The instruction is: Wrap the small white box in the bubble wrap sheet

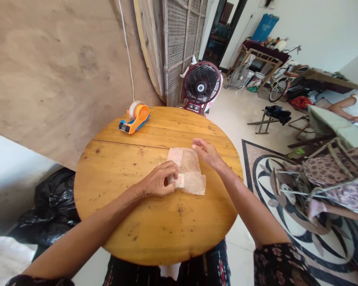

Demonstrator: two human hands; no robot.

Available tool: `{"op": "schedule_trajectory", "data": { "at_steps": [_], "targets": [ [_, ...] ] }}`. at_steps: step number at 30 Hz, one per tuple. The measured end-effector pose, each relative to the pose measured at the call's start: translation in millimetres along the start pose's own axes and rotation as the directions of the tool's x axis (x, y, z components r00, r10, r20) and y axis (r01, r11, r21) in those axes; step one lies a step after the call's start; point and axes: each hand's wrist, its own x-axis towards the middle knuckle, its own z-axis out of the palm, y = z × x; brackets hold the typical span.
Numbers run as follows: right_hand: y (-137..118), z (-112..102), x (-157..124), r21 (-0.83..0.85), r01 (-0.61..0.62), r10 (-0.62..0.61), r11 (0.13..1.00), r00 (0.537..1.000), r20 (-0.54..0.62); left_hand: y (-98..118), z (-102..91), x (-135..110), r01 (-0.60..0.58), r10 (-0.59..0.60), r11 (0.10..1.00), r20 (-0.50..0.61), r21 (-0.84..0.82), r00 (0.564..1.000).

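Observation:
A sheet of bubble wrap (193,174) lies on the round wooden table (131,206), partly folded over a small pinkish flat item (179,182). My left hand (159,180) is closed, pinching the wrap and that item at its left edge. My right hand (205,153) hovers at the wrap's far right corner, fingers loosely apart and holding nothing. An orange and blue tape dispenser (135,118) stands at the table's far left edge, away from both hands.
A red floor fan (201,85) stands just beyond the table. A black plastic bag (52,208) lies on the floor at left. A plywood board (47,67) leans at the back left. Another person's arm (344,108) rests at a table far right.

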Motion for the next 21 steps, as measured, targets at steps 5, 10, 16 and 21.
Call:
{"op": "schedule_trajectory", "data": {
  "at_steps": [5, 10, 16, 21],
  "targets": [
    [0.9, -28.2, -76.6, 0.056, -0.139, 0.139, 0.989, 0.99, 0.01, 0.8, -1.3, -1.3, 0.014, -0.014, 1.0, 0.011, 0.015, 1.0],
    [-16.0, -22.8, -131.4, 0.021, -0.148, 0.148, 0.989, 0.989, -0.005, 1.0, -0.9, -1.9, 0.036, -0.037, 0.998, 0.032, 0.042, 0.999],
    [-27.6, -7.7, -137.5, 0.015, -0.032, 0.032, 0.999, 0.999, -0.026, 3.9, -2.1, -1.0, 0.04, -0.041, 0.998, 0.022, 0.041, 0.999],
    [-56.4, -7.7, -117.5, -0.089, 0.119, -0.108, 0.989, 0.987, 0.12, 3.7, -2.3, -1.2, 0.037, -0.039, 0.999, 0.044, 0.037, 0.998]
  ]
}}
